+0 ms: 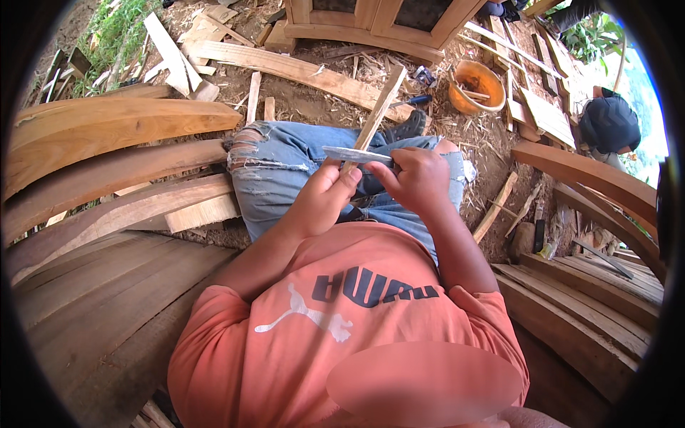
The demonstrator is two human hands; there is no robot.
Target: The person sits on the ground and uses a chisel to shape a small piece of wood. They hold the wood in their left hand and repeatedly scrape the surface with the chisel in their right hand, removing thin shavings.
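My left hand [322, 195] is closed round the lower end of a narrow wooden stick [378, 111], which slants up and away to the right over my lap. In my right hand [419, 178], closed as well, is a knife with a broad grey blade [351, 154]. Its handle is mostly hidden by my fingers. The blade lies across the stick just above my left hand, its tip pointing left. Whether the edge bites into the wood cannot be made out. Both hands are close together above my torn blue jeans [278, 164].
Curved timbers [121, 125] and planks lie at my left; more boards [592, 285] are stacked at my right. Ahead are an orange bucket [477, 82] holding wood pieces, a long plank [300, 71], a panelled wooden frame [367, 36] and shavings. A person in dark clothing [610, 123] is at far right.
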